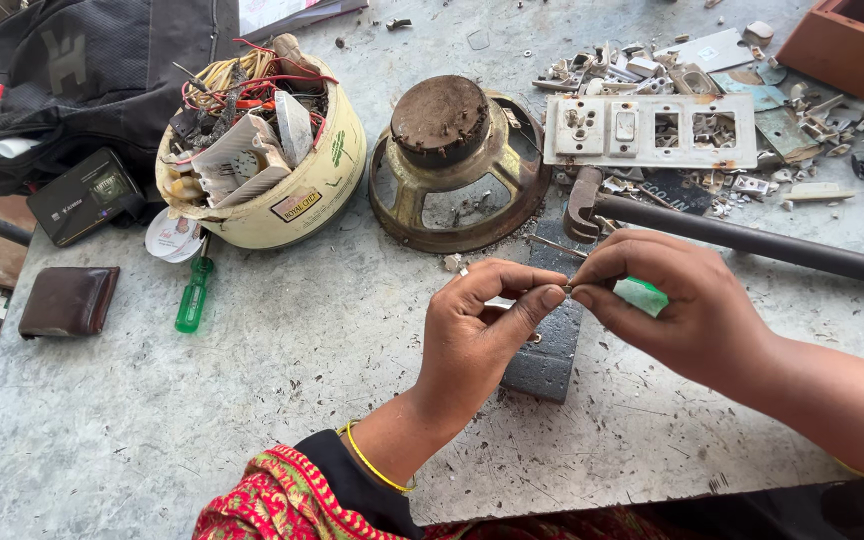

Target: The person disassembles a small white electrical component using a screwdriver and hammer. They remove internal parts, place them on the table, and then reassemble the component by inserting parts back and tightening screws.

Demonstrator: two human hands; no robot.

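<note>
My left hand [477, 330] and my right hand [667, 300] meet above a dark grey rectangular block [549, 345] on the grey metal table [282, 380]. Left thumb and forefinger pinch a tiny metal piece [564, 291] against my right fingertips. My right hand also grips a tool with a translucent green handle [642, 296], mostly hidden in the fist. A yellow bangle sits on my left wrist.
A rusty speaker frame [452, 160] and a hammer [732, 235] lie just beyond my hands. Behind them are a white switch plate [652, 130] and broken plastic scraps. At left stand a cream tub of wires [262, 150], a green screwdriver [193, 295], a brown wallet [69, 300] and a black bag [82, 70].
</note>
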